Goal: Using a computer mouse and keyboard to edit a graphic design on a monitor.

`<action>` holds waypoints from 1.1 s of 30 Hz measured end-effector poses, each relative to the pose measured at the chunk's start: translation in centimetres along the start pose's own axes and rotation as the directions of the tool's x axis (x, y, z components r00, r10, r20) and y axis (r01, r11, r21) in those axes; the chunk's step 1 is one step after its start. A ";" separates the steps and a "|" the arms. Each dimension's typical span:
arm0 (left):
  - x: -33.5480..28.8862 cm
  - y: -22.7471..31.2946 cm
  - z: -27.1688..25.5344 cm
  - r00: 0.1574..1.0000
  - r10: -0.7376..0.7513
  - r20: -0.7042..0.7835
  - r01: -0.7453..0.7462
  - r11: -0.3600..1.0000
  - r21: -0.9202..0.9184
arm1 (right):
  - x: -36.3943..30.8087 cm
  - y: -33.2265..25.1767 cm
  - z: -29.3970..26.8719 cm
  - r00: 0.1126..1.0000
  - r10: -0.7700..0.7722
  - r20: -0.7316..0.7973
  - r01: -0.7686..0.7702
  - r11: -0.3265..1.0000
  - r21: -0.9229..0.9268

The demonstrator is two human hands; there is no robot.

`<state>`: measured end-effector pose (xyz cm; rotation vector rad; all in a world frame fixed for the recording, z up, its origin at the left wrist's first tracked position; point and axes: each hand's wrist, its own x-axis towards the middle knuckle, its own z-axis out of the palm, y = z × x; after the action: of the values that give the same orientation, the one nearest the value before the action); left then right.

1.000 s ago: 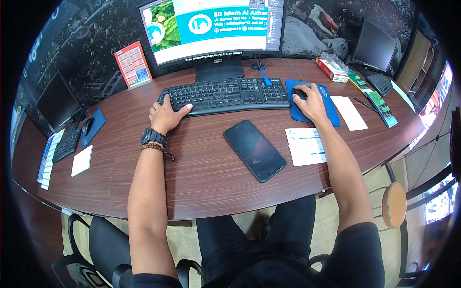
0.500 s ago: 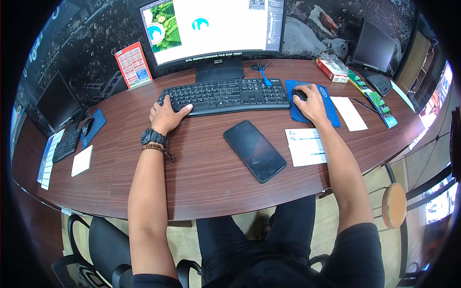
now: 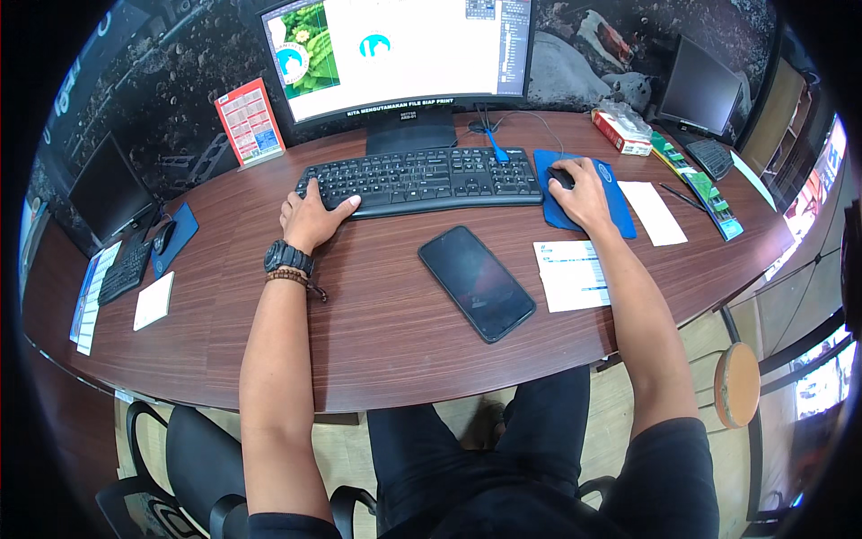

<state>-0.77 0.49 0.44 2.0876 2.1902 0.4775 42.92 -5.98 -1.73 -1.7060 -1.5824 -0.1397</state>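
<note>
A black keyboard (image 3: 422, 178) lies flat on the brown wooden desk, just in front of the monitor stand. To the keyboard's right, a black mouse (image 3: 560, 177) sits on a blue mouse pad (image 3: 620, 202) lying flat beside it.

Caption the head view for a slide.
Left hand on black keyboard, right hand on mouse; phone lies between.

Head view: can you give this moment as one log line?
left hand on keyboard | right hand on mouse | phone idle
</note>
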 end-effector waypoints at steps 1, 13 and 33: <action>0.0 0.0 0.0 1.000 0.000 0.000 0.000 1.000 0.000 | 0.0 0.0 -0.1 1.000 0.007 0.001 -0.007 1.000 -0.004; 0.1 0.0 0.3 1.000 -0.014 -0.006 0.014 1.000 -0.022 | 0.0 0.1 -0.1 1.000 -0.003 0.005 0.003 1.000 -0.006; 0.0 0.0 0.3 1.000 -0.017 0.004 0.017 1.000 -0.014 | -0.2 -0.5 0.0 0.997 -0.066 0.046 0.063 0.996 0.059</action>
<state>-0.73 0.57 0.15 2.0597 2.1934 0.4854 42.48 -6.18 -1.61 -1.6259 -1.6618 -0.0847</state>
